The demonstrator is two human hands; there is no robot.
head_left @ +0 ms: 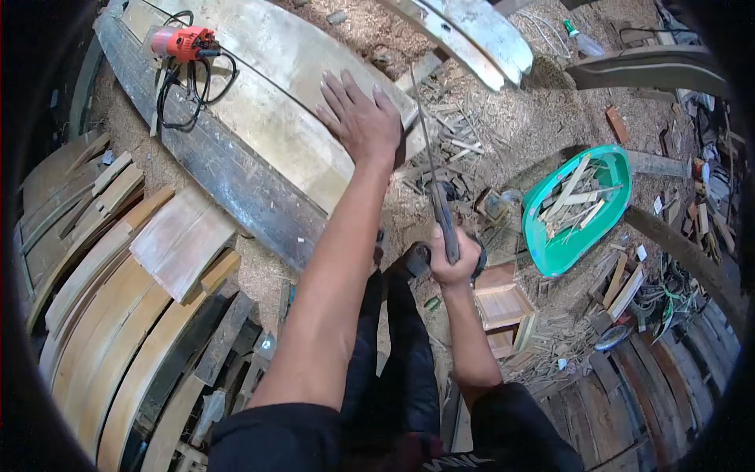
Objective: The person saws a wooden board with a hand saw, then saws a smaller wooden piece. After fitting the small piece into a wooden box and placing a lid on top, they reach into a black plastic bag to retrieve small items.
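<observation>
My left hand [366, 118] lies flat with fingers spread on a wide pale wooden board [275, 47], near its right-hand end. In my right hand [456, 259] is a handsaw [432, 169], gripped by its dark handle. Its long thin blade shows nearly edge-on and points away from me, passing close beside the end of the board. A darker plank [228, 177] runs along the board's near side. On the boards at the upper left rests a red power tool [193, 43] with its black cord coiled beside it.
Offcuts fill part of a green tub [531, 228] on the right. Nearer my feet sits a small wooden box [503, 303]. Curved planks [130, 346] are stacked at lower left, with more timber [661, 377] at lower right. Sawdust and wood scraps cover the ground.
</observation>
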